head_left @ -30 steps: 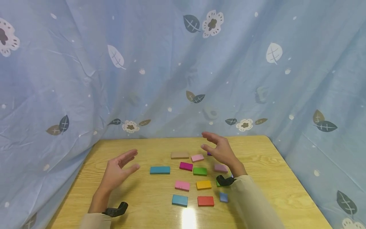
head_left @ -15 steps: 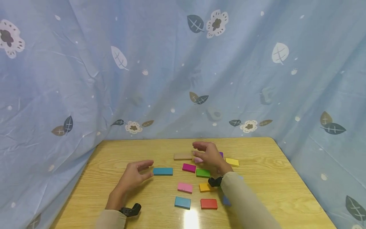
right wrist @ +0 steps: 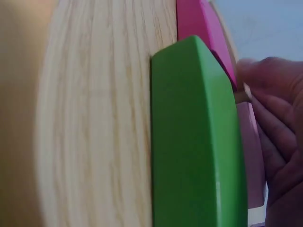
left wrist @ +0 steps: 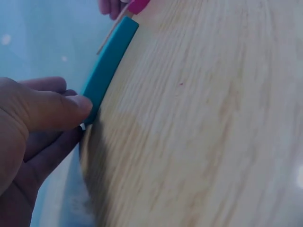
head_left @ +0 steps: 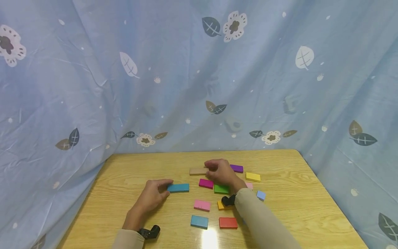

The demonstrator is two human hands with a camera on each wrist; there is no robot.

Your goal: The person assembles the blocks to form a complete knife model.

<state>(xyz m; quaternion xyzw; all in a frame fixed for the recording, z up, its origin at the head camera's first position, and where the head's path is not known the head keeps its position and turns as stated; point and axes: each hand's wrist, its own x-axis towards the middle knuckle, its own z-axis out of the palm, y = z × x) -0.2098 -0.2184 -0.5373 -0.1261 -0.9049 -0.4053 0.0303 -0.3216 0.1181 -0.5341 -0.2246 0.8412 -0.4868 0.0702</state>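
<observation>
My left hand (head_left: 151, 196) pinches the left end of a long blue block (head_left: 179, 188) lying flat on the table. In the left wrist view the thumb lies against the near side of that blue block (left wrist: 112, 61), the other fingers partly hidden behind it. My right hand (head_left: 222, 174) holds the right end of a tan block (head_left: 197, 171) between thumb and fingers. A magenta block (head_left: 206, 183) and a green block (head_left: 221, 189) lie just in front of it. The right wrist view has the green block (right wrist: 184, 137) large, with a pink block (right wrist: 251, 156) beside the fingers.
Nearer the front lie a pink block (head_left: 202, 205), a light blue block (head_left: 199, 221), a red block (head_left: 228, 223) and an orange block (head_left: 221, 205). Purple (head_left: 237, 168) and yellow blocks (head_left: 253, 177) lie right. A patterned curtain (head_left: 174, 86) hangs behind the wooden table (head_left: 298, 207).
My left hand has moved right and down onto the blue block's end. The right hand has moved left and lowered to the tan block. Both hands have closed from wide apart fingers.
</observation>
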